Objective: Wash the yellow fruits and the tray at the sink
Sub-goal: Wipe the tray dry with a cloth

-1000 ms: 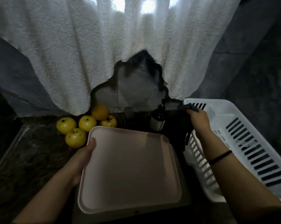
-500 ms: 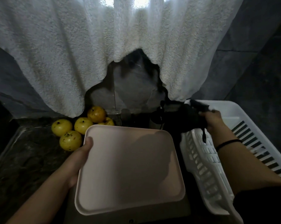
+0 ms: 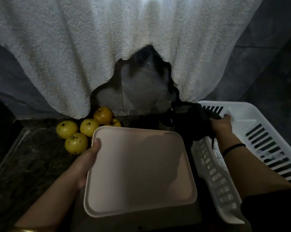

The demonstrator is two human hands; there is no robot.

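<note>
**A:** Head cam, looking down. Pale pink tray [image 3: 139,171] held flat above the dark sink [image 3: 141,226], front rim nearest the camera. Left hand [image 3: 87,162] clamped on its left rim, thumb [image 3: 96,142] hooked over the top edge, rest of the fingers hidden underneath. Looks like rigid plastic, light enough for one hand. Smooth though, so probably slick once wet.

**B:** Agreed. Better to grip at the raised lip, thumb on top, fingers below. Pinching the flat middle seems hopeless. And the right hand?

**A:** Right hand [image 3: 221,125] up by the white dish rack [image 3: 265,136], closed around a dark cloth [image 3: 198,124] that hangs limp over the rack's near corner. Soft, floppy, likely soaks up water. Fine to bunch anywhere.

**B:** Fruits?

**A:** Yellow fruits [image 3: 89,127], five or so, clustered on the dark counter [image 3: 32,164] just behind the tray's far left corner, under the hem of the white towel [image 3: 108,47]. Untouched for now. Round, speckled skin, firm-looking but probably bruisable. Rolling risk if nudged. Best cupped whole in the palm, one at a time.

**B:** Dark bottle [image 3: 169,119] behind the tray too?

**A:** Yep, too murky to say more. Tap not visible either.
</note>
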